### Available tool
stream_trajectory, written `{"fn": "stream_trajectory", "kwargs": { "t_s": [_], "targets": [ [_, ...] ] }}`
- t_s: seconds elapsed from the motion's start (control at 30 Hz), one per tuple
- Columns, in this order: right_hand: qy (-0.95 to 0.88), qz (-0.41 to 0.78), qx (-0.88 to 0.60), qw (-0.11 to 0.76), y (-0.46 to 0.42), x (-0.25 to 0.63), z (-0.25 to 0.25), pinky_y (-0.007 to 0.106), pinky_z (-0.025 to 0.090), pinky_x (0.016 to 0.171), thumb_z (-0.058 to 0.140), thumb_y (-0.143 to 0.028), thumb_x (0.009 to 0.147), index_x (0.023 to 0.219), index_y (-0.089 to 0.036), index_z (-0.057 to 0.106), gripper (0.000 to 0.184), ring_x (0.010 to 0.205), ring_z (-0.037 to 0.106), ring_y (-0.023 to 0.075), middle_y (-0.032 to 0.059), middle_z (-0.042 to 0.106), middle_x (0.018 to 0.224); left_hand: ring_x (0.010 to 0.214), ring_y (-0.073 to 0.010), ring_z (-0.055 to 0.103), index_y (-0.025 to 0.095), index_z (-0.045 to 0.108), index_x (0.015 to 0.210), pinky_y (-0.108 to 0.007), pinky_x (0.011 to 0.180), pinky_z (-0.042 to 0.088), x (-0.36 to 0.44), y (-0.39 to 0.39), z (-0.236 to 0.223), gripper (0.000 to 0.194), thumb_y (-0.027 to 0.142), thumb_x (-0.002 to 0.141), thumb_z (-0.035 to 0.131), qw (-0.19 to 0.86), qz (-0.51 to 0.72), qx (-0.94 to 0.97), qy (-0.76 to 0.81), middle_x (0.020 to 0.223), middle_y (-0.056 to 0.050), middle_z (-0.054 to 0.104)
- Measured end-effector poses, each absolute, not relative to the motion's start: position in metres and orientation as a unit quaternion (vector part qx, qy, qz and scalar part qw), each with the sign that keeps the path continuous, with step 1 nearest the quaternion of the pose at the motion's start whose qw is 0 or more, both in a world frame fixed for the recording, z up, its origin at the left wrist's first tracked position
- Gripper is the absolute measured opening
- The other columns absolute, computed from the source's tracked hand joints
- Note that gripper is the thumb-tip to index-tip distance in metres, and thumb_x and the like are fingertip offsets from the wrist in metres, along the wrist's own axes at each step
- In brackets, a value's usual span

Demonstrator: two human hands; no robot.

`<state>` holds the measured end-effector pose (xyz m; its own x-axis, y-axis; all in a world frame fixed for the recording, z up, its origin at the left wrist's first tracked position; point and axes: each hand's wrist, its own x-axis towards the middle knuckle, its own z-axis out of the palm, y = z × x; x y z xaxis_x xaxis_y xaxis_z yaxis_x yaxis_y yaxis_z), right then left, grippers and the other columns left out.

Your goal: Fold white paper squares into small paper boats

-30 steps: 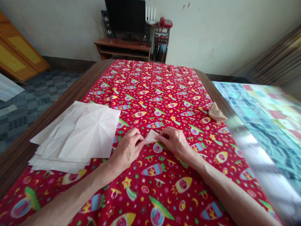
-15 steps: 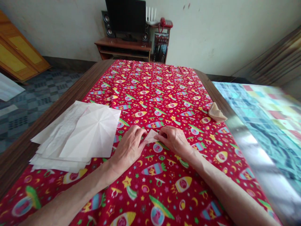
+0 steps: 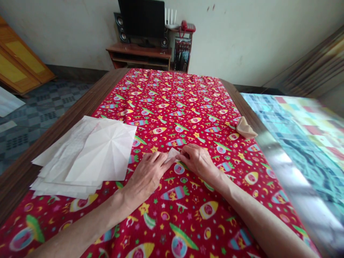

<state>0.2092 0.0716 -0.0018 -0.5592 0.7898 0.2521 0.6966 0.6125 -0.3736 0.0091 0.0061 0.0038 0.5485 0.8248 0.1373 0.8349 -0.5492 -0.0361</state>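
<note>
Between my two hands, near the middle of the red patterned cloth (image 3: 172, 118), lies a small folded piece of white paper (image 3: 172, 154). My left hand (image 3: 150, 170) has its fingers closed and its thumb pressed along the paper's left side. My right hand (image 3: 197, 159) pinches the right edge between thumb and curled fingers. The paper's lower and side parts are hidden by my fingers. To the left of my left hand rests a stack of white paper sheets (image 3: 102, 154); the top one carries creases that fan out from a point.
A crumpled beige folded thing (image 3: 245, 128) sits at the cloth's right edge. The brown table edge (image 3: 77, 104) runs along the left. Beyond the table stand a desk (image 3: 139, 52) with a monitor (image 3: 141, 19), speakers and a red telephone (image 3: 187, 27). A patterned bed-like surface (image 3: 298, 143) is at right.
My left hand has rolled flatter, its thumb now laid along the paper and covering more of its left side. My right hand keeps its pinch. The whole view has shifted slightly.
</note>
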Motion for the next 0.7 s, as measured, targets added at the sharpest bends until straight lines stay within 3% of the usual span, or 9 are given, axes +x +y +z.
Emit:
{"fn": "stream_trajectory", "kwargs": {
  "t_s": [0.17,0.37,0.53,0.63,0.7],
  "targets": [
    [-0.872,0.111,-0.433,0.198,0.071,0.208,-0.001,0.023,0.032,0.058,0.056,-0.033,0.091,0.073,-0.019,0.056,0.023,0.063,0.051,0.0111,0.0002,0.059,0.072,0.099,-0.0243,0.045,0.029,0.033,0.143,-0.04,0.085,0.042,0.009,0.004,0.004,0.07,0.001,0.079,0.042,0.06,-0.027,-0.875,-0.479,0.111,-0.007,0.052],
    [-0.875,0.097,-0.429,0.204,0.072,0.209,-0.004,0.023,0.032,0.056,0.057,-0.034,0.09,0.073,-0.019,0.055,0.023,0.061,0.05,0.0111,-0.0004,0.058,0.071,0.1,-0.0241,0.046,0.028,0.038,0.14,-0.039,0.087,0.042,0.01,0.005,0.008,0.066,0.001,0.079,0.042,0.05,-0.023,-0.878,-0.476,0.109,-0.007,0.052],
    [-0.867,0.071,-0.437,0.228,0.068,0.209,-0.004,0.025,0.04,0.061,0.055,-0.035,0.091,0.078,-0.019,0.057,0.021,0.07,0.055,0.0152,0.0029,0.061,0.074,0.1,-0.0233,0.046,0.029,0.04,0.138,-0.038,0.087,0.042,0.011,0.004,0.011,0.062,0.003,0.081,0.043,0.05,-0.03,-0.878,-0.476,0.108,-0.006,0.053],
    [-0.88,0.002,-0.411,0.238,0.055,0.209,-0.003,0.033,0.046,0.071,0.048,-0.025,0.093,0.095,-0.018,0.062,0.016,0.088,0.059,0.0221,0.01,0.067,0.096,0.098,-0.0242,0.047,0.028,0.041,0.136,-0.039,0.085,0.042,0.012,0.004,0.012,0.062,0.003,0.079,0.045,0.055,-0.03,-0.878,-0.475,0.107,-0.006,0.054],
    [-0.918,-0.024,-0.327,0.224,0.043,0.21,-0.004,0.041,0.046,0.085,0.041,-0.018,0.095,0.115,-0.018,0.058,0.027,0.109,0.055,0.0258,0.0121,0.062,0.12,0.097,-0.0247,0.047,0.025,0.046,0.132,-0.04,0.084,0.042,0.012,0.004,0.013,0.058,0.002,0.079,0.045,0.051,-0.034,-0.879,-0.473,0.107,-0.007,0.054]
  ]
}}
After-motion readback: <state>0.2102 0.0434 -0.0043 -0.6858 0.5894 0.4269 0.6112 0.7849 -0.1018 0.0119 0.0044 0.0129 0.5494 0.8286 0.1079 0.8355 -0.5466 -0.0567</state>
